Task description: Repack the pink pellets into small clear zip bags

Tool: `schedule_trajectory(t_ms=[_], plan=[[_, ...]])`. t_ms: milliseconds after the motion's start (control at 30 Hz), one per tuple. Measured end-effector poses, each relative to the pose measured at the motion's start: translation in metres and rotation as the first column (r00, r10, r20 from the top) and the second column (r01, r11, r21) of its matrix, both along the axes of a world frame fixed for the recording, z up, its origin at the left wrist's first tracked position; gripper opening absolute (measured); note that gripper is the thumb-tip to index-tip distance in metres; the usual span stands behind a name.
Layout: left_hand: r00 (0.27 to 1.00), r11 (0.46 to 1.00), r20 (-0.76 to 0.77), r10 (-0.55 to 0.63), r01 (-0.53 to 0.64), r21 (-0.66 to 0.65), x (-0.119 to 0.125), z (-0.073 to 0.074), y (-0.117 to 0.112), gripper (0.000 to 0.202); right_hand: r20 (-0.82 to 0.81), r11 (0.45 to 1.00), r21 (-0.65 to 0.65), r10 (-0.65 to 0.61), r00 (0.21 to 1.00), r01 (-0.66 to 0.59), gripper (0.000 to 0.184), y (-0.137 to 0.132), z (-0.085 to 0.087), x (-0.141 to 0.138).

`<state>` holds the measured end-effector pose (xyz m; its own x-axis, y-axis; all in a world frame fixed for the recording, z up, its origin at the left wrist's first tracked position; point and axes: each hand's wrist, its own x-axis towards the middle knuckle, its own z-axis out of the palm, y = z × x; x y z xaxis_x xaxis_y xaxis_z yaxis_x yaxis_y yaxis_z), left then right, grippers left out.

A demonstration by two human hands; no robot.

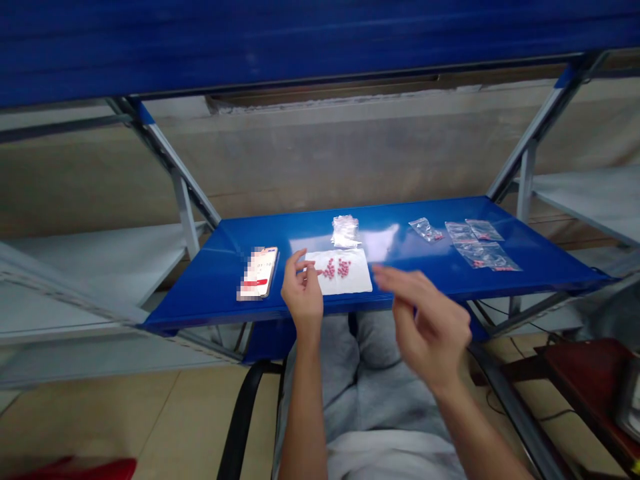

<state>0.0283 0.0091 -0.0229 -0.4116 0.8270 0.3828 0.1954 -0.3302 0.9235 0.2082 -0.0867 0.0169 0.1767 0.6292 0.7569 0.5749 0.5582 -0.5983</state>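
A white paper sheet [340,273] lies on the blue metal shelf [280,230], holding two small clusters of red-pink beads [336,268]. My left hand [301,290] is at the sheet's left edge, with its thumb and forefinger curled close together; whether they pinch something tiny is hard to see. Above the shelf's front edge, my right hand [425,327] hovers near the sheet's right corner, fingers apart and holding nothing. A bundle of clear plastic bags [345,231] lies behind the sheet. Further right are several small zip bags with red contents [477,245]. A smartphone [257,272], partly blurred out, lies left of my left hand.
Grey metal shelf struts rise at both sides, under a blue shelf overhead [300,40]. Pale shelves [90,267] and a wall stand behind. A black chair arm [245,413] is below left, with a dark red surface [585,373] at lower right.
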Motion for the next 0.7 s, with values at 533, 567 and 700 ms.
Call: schedule_trajectory(t_ms=[533, 567, 700], plan=[[0.999, 0.999, 0.048, 0.020, -0.018, -0.049, -0.016, 0.000, -0.004, 0.038, 0.590, 0.444, -0.596, -0.322, 0.740, 0.669, 0.044, 0.225, -0.055, 0.172], [0.999, 0.999, 0.046, 0.015, -0.012, -0.050, -0.015, 0.001, -0.004, 0.038, 0.584, 0.445, -0.601, -0.323, 0.745, 0.664, 0.046, 0.225, -0.056, 0.171], [0.999, 0.998, 0.049, -0.014, 0.017, -0.057, -0.012, 0.000, -0.004, 0.039, 0.506, 0.468, -0.650, -0.320, 0.801, 0.598, 0.050, 0.223, -0.053, 0.164]])
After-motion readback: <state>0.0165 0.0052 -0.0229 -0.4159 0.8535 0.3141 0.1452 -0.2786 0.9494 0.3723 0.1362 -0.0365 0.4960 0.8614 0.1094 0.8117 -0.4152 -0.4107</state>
